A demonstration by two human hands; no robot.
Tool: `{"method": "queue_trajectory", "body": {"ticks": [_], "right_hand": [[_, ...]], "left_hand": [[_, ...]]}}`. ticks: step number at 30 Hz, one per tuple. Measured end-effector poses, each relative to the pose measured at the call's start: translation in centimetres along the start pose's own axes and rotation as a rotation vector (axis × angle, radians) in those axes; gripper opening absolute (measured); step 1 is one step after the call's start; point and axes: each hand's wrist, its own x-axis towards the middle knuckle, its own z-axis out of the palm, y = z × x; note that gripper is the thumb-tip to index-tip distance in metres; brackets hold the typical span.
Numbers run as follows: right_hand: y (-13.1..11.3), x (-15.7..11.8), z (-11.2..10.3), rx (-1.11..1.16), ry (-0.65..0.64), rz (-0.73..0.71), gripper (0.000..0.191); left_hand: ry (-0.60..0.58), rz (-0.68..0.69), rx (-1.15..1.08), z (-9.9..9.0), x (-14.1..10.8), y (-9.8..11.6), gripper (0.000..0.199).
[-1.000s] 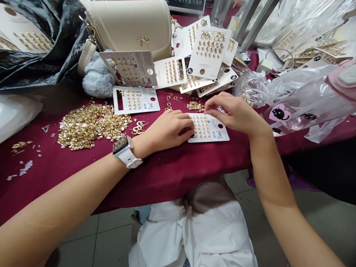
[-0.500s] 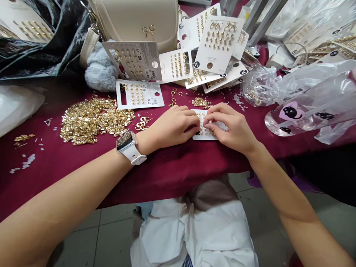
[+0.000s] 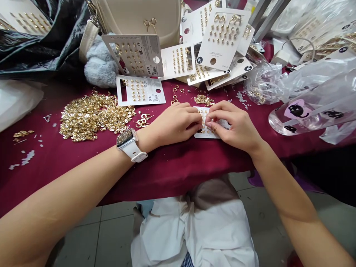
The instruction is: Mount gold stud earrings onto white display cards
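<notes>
On the cloth in front of me lies a white earring card [image 3: 206, 135] with small gold pieces on its face, partly covered by my fingers. My left hand [image 3: 179, 122], with a watch on the wrist, is closed at the card's left edge, its thumb and bent fingers gripping there. Over the card's right half, my right hand [image 3: 236, 124] pinches thumb and fingertips together; whatever is between them is too small or hidden to make out. Just behind the card sits a small heap of gold earring backs [image 3: 203, 99]. Several gold hoop earrings [image 3: 143, 120] rest left of my left hand.
A large pile of gold earring backs [image 3: 91, 116] spreads on the left. Filled earring cards [image 3: 222, 40] lean and overlap at the back by a beige bag [image 3: 136, 16]. A clear bottle with cat pictures [image 3: 308, 111] lies on the right near plastic bags [image 3: 264, 79].
The view has shifted slightly. Both hands stay at the card in nearly the same pose, with only a small movement of the right fingertips.
</notes>
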Motion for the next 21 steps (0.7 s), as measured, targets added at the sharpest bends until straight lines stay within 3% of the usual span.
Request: {"method": "queue_trajectory", "body": {"ticks": [21], "right_hand": [[-0.06, 0.0, -0.11, -0.037, 0.064, -0.057, 0.008]], "left_hand": [[0.023, 0.024, -0.005, 0.18, -0.02, -0.22, 0.02]]}}
